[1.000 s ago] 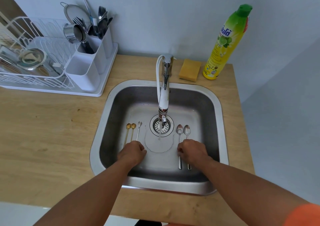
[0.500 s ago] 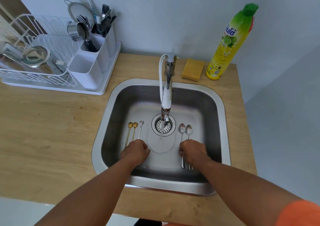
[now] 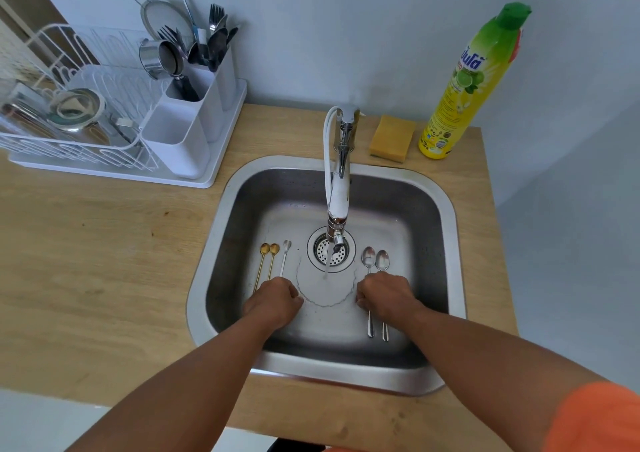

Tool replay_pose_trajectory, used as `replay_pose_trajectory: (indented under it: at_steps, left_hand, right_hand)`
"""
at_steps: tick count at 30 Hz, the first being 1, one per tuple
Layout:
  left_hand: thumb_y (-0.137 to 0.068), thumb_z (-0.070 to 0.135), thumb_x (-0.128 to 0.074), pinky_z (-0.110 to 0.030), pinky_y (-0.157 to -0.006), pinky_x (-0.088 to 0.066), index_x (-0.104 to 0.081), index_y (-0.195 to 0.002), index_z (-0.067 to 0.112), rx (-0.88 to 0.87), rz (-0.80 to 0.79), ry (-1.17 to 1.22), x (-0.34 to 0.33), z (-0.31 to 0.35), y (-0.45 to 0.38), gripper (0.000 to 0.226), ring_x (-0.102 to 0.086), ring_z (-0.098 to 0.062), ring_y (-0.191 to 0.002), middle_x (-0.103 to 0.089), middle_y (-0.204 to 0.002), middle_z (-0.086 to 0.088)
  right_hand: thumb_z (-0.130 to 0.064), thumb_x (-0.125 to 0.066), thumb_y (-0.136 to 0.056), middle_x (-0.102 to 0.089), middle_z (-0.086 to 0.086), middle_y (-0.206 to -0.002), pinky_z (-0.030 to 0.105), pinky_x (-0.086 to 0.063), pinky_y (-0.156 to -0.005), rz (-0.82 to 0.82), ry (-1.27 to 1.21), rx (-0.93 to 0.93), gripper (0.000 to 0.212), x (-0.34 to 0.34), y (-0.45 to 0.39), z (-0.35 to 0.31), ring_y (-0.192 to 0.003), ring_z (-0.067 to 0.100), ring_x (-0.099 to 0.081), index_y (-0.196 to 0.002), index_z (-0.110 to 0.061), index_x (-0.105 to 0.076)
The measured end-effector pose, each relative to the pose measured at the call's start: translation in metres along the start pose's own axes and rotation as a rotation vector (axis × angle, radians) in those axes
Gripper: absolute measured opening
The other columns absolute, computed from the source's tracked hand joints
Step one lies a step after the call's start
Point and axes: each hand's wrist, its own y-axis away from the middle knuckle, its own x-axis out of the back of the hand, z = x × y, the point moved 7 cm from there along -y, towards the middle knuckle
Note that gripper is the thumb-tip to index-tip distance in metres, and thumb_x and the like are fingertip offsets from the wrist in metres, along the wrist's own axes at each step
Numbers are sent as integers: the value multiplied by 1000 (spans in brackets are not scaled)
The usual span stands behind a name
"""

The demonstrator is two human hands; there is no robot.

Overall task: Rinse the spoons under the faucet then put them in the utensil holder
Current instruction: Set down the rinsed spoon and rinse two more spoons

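Observation:
Water runs from the faucet (image 3: 337, 205) onto the drain of the steel sink (image 3: 450, 230). Two gold spoons (image 3: 265, 261) and a thin silver spoon (image 3: 285, 254) lie left of the drain; my left hand (image 3: 273, 301) is closed in a fist over their handle ends. Right of the drain lie two silver spoons (image 3: 375, 261), flat on the sink floor. My right hand (image 3: 386, 295) is fisted over the middle of their handles, whose tips stick out below it. The white utensil holder (image 3: 194, 115) stands at the back left with cutlery in it.
A white dish rack (image 3: 52, 140) with metal dishes sits left of the holder. A yellow sponge (image 3: 392, 138) and a green-and-yellow soap bottle (image 3: 467, 84) stand behind the sink. Wooden counter (image 3: 104, 261) stretches to the left.
Both fists stay on the spoon handles and the spoons have not shifted in the sink. Only the camera view has drifted slightly.

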Motion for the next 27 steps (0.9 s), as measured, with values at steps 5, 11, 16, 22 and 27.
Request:
replay_pose_trajectory:
  at_steps: [5,11,16,22,27]
  left_hand:
    - [-100,38,-63,-30,-76,-52,-77,-113,23,-30,26,-25,7,6,2,24,-67,-16,-92,-76,-109,3]
    - [-99,39,-65,-30,-77,-53,-74,-117,25,-35,24,-14,6,13,4,25,-66,-16,-96,-75,-114,4]
    - [-99,38,-65,-29,-76,-50,-74,-117,25,-40,-10,-35,-5,20,8,24,-65,-16,-98,-74,-115,4]
    - [-98,41,-65,-30,-75,-46,-73,-118,28,-53,-12,-67,-9,24,12,25,-62,-15,-95,-73,-117,5]
    - [-98,41,-64,-32,-81,-52,-72,-121,27,-65,-20,-73,-7,23,12,28,-66,-18,-104,-73,-119,5]
  right_hand:
    - [-30,-65,-90,-68,-4,-101,49,-37,-98,34,-69,48,12,17,-28,-22,-117,27,-50,-96,-26,-75]
    - [-44,-65,-92,-55,-11,-95,36,-42,-81,63,-208,33,15,22,-29,3,-98,21,-49,-104,-39,-70]
    - [-41,-69,-87,-66,-5,-109,30,-39,-69,-2,-24,81,15,19,-12,21,-99,22,-65,-102,-39,-69]
    - [-44,-76,-81,-69,-9,-106,30,-41,-72,-61,33,74,21,9,-12,12,-101,19,-67,-97,-32,-71]
    - [-45,-76,-78,-68,-6,-105,31,-42,-70,-52,73,86,21,11,-18,8,-99,20,-65,-93,-31,-69]
